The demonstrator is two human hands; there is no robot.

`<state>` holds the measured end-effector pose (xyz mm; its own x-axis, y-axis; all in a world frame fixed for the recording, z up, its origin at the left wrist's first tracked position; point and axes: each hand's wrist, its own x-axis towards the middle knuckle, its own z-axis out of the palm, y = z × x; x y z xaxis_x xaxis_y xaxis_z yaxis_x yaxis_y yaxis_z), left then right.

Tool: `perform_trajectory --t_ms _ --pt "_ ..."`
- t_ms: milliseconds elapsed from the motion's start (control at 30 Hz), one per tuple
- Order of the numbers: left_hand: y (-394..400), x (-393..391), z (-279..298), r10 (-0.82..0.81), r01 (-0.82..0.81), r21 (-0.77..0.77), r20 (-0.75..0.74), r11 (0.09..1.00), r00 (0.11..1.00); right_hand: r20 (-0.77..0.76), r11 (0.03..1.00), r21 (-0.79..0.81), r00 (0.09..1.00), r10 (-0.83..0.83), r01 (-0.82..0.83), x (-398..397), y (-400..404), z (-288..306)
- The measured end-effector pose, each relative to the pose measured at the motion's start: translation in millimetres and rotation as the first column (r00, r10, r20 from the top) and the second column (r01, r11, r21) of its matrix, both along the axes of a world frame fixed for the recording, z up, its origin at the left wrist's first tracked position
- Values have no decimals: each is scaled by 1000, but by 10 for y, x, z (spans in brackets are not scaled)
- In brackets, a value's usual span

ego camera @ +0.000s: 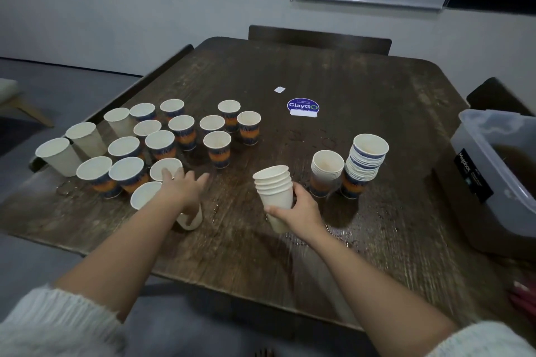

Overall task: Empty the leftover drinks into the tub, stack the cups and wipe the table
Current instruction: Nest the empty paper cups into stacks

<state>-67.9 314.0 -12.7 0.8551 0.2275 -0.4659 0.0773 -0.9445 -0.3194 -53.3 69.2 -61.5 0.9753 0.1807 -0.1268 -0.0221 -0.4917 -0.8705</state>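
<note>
My right hand (300, 210) grips a stack of several plain white paper cups (274, 188), held tilted above the dark wooden table (362, 87). My left hand (181, 187) reaches out with fingers spread over a white cup (165, 169) at the near edge of a crowd of loose cups (185, 129), some plain, some printed orange and blue. A plain cup (190, 219) stands partly hidden under my left wrist. Two tall stacks of printed cups (367, 164) (326, 172) stand to the right. The grey plastic tub (475, 159) at the table's right edge holds brown liquid.
Wet spill marks (342, 236) spot the table near my right hand. A round blue ClayGo sticker (303, 106) and a small white slip (280, 89) lie at the centre back. Dark chairs (319, 38) stand at the far and right sides. Something pink (523, 298) shows at the right edge.
</note>
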Motion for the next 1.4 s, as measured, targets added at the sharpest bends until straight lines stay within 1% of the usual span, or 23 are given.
perform_trajectory --t_ms 67,100,267,367,433,500,567,633,667,733,767,867,933,1033,1100,1200,1300,1367,1400 --pt "-4 -41 -37 -49 50 110 -16 993 999 11 1000 -5 1000 1 -1 -31 -50 24" --pt "-3 -48 -52 -69 71 134 -17 988 997 12 1000 -8 1000 4 -4 -33 -69 33" --pt "-44 -89 -62 -132 123 155 45 980 990 8 1000 -13 1000 -6 6 -98 -215 16" --pt "-143 -89 38 -102 84 116 164 990 981 11 1000 -18 1000 -16 16 -150 -271 -15" --pt "-252 -50 202 -42 39 17 281 999 959 9 1000 -23 1000 -11 11 -181 -292 -45" --pt "-380 15 430 50 23 -177 395 984 917 15 999 -41 1000 6 -5 -216 -312 -72" --pt "-517 70 698 154 47 -379 482 924 862 12 998 -60 1000 26 -25 -239 -323 -90" --pt "-654 83 947 247 79 -527 520 846 818 -5 997 -70 999 45 -45 -255 -326 -82" --pt "-717 84 1042 276 95 -576 522 812 807 -11 996 -69 999 50 -51 -254 -323 -73" --pt "-827 72 1164 286 133 -624 524 770 802 -4 996 -68 999 53 -53 -253 -311 -52" --pt "-867 67 1189 272 156 -627 530 763 803 7 996 -61 998 60 -60 -253 -300 -33" --pt "-945 76 1173 185 200 -592 525 781 831 39 997 -3 996 81 -81 -242 -273 42" --pt "-964 103 1096 118 213 -601 463 770 879 59 995 27 994 89 -91 -212 -251 106" --pt "-954 175 936 48 234 -689 364 686 930 84 992 87 993 87 -94 -150 -149 213" --pt "-962 218 843 1 262 -731 338 631 941 94 988 137 994 54 -67 -78 -67 292" --pt "-963 315 784 -35 294 -749 341 594 939 119 988 151 993 6 -24 103 54 360" --pt "-878 444 774 -34 300 -783 338 545 941 154 993 119 988 7 -26 312 185 427" --pt "-836 511 747 -8 317 -814 358 487 934 171 994 113 985 -10 -10 445 237 428" --pt "-802 534 739 -67 373 -781 395 501 916 191 995 101 981 -16 -3 510 251 420"
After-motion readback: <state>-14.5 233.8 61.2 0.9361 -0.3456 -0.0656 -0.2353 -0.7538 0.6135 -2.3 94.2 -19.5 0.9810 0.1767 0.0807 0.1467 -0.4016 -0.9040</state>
